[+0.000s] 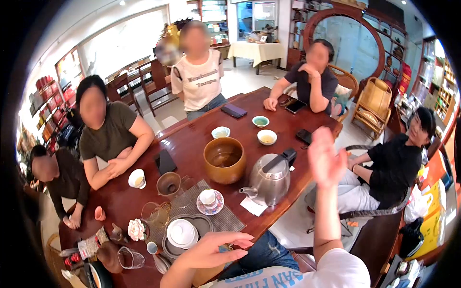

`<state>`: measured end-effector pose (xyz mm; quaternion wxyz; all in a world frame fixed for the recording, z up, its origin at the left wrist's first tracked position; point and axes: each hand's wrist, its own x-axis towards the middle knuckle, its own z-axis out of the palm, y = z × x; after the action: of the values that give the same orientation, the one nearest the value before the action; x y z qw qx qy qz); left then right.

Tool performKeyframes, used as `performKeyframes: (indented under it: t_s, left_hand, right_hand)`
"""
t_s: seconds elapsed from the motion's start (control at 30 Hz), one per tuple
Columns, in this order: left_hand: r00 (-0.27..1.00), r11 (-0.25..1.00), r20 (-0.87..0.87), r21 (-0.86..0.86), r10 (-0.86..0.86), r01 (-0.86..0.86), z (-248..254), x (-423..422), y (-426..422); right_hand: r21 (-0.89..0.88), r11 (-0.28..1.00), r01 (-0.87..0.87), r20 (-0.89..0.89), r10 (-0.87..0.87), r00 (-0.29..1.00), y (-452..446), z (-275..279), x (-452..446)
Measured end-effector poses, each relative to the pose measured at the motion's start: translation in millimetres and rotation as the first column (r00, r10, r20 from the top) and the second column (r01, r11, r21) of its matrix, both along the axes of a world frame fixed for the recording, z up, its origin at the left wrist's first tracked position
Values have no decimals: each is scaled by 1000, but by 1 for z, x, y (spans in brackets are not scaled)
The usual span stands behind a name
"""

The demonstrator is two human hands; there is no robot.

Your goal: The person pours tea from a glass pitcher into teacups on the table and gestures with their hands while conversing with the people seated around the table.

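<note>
My left hand (211, 249) hovers at the table's near edge with its fingers stretched out and nothing in it. Closest to it is a white lidded bowl (182, 232) on a dark scalloped tray (205, 224). My right hand (327, 158) is raised over the table's right side, flat and slightly blurred, holding nothing. Left of that arm stands a steel kettle (270, 185) with a black handle, beside a large brown bowl (224, 161) holding some liquid. A small white cup (208, 197) sits on a patterned saucer (217, 207).
Several people sit or stand around the wooden table (283, 139). A white cup (137, 178), a green cup (260, 121), a pale-tea cup (267, 137), a phone (234, 111) and a glass pitcher (156, 214) are spread over it. A white flower ornament (137, 230) stands left.
</note>
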<state>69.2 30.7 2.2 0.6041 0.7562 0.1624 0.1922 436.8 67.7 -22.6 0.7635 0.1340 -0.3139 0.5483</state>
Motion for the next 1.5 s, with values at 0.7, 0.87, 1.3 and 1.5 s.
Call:
performKeyframes:
  t_s: [0.7,0.87,1.3,1.5]
  left_hand:
    - [996,986,-51,144,-77,84,2,-11,5]
    - [995,989,-79,125,-67,77,8,-11,2]
    - [910,866,-128,280,-394,414,-18,7,-13]
    - [761,770,-328,134,-560,624,-28,-1,-16]
  right_hand:
    - [-183,981,66,-65,-79,995,-32,-16,-12]
    - [-225,973,61,-101,-86,991,-29,-15,1]
    - [-253,868,-427,649,480,590,-68,-26,-132]
    - [-247,868,-431,890,379,253,-97,-54,-208]
